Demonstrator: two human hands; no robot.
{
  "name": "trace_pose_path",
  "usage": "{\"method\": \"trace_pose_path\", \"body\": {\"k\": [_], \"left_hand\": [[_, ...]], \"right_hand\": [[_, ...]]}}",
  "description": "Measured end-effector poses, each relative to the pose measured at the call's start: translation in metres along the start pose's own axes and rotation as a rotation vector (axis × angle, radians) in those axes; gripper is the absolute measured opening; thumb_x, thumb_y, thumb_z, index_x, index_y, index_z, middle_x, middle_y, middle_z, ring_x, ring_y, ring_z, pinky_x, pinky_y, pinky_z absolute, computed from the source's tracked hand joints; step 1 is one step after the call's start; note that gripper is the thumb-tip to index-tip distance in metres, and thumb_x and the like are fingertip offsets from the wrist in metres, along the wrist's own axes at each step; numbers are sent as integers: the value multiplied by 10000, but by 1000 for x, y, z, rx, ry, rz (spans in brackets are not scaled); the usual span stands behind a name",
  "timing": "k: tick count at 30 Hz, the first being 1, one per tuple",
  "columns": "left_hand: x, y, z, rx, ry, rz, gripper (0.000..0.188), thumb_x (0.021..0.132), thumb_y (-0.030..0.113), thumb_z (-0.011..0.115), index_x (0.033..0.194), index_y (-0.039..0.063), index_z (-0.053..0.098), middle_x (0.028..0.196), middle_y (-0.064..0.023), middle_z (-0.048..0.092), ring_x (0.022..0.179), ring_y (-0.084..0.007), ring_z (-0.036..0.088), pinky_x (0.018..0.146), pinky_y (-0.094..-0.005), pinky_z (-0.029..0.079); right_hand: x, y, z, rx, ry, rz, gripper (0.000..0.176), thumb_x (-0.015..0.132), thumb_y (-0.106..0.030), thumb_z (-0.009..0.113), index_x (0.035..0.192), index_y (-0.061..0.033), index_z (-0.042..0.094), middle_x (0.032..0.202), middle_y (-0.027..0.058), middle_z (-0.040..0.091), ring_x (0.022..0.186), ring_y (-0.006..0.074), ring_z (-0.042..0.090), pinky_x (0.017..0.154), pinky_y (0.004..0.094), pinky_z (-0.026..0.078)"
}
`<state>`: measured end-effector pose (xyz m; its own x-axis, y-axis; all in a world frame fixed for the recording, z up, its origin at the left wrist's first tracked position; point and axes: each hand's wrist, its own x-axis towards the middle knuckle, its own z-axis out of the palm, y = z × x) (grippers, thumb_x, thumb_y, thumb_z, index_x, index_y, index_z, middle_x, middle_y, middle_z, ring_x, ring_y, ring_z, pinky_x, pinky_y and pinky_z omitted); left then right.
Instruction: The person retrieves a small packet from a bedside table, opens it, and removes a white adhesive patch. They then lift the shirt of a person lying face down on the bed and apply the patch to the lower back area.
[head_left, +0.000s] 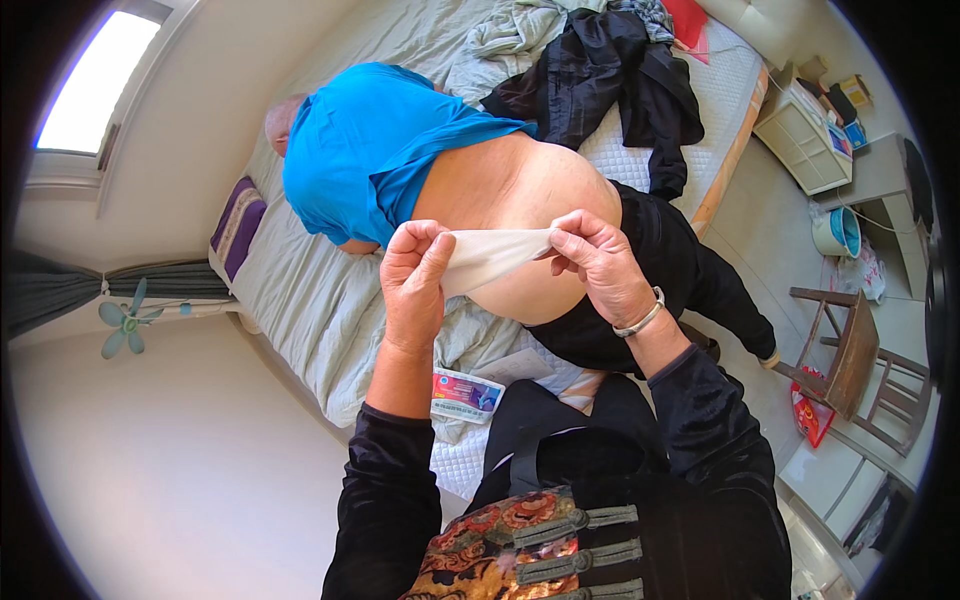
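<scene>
A thin, whitish, fabric-like sheet (487, 259), perhaps an adhesive patch, is stretched between my hands. My left hand (414, 289) pinches one end between thumb and fingers. The other end is pinched by my right hand (596, 259), which has a metal bangle at the wrist. Beneath the sheet a person in a blue shirt (375, 135) lies face down across the bed, the shirt pulled up and the lower back (510, 169) bare. Whether the sheet touches the skin cannot be told. A printed packet (466, 396) lies near my left forearm, beside a white backing-like piece (517, 365).
Rumpled pale bedding (300, 315) covers much of the bed. A black jacket (577, 75) lies beyond the person, and a purple cushion (238, 225) is at the left edge. On the right floor stand a wooden chair (855, 360), a bin (834, 232) and a bedside cabinet (802, 142).
</scene>
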<state>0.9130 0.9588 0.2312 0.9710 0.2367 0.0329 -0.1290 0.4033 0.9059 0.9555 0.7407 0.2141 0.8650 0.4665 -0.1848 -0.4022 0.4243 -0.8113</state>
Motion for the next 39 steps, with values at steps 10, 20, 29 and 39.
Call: {"method": "trace_pose_path", "body": {"k": [10, 20, 29, 39], "left_hand": [[-6, -4, 15, -13, -23, -186, 56, 886, 36, 628, 928, 54, 595, 846, 11, 625, 754, -61, 577, 695, -200, 453], [-9, -8, 21, 98, -63, -239, 90, 874, 31, 647, 951, 37, 601, 824, 3, 640, 732, -51, 587, 658, -192, 460], [-15, -15, 23, 95, -177, -319, 417, 856, 44, 669, 1229, 23, 484, 782, -27, 649, 701, -54, 576, 609, -185, 417], [-14, -19, 20, 12, -176, -424, 287, 884, 91, 643, 1147, 12, 557, 867, -58, 678, 781, -92, 620, 682, -211, 467]], "right_hand": [[0, -13, -27, 549, -64, 170, 337, 849, -106, 604, 1181, -63, 563, 1173, 89, 607, 1116, 183, 562, 878, 303, 469], [7, -13, 24, -313, -191, 9, 349, 873, -100, 656, 1203, -30, 567, 1100, 39, 603, 1064, 123, 539, 973, 285, 413], [10, -11, 21, -286, -209, 165, 227, 855, -74, 685, 1068, -28, 621, 947, 11, 627, 881, 84, 590, 824, 220, 482], [16, -8, 5, -263, -236, 255, 116, 848, -75, 685, 960, -54, 661, 890, -7, 633, 845, 73, 577, 800, 215, 462]]}}
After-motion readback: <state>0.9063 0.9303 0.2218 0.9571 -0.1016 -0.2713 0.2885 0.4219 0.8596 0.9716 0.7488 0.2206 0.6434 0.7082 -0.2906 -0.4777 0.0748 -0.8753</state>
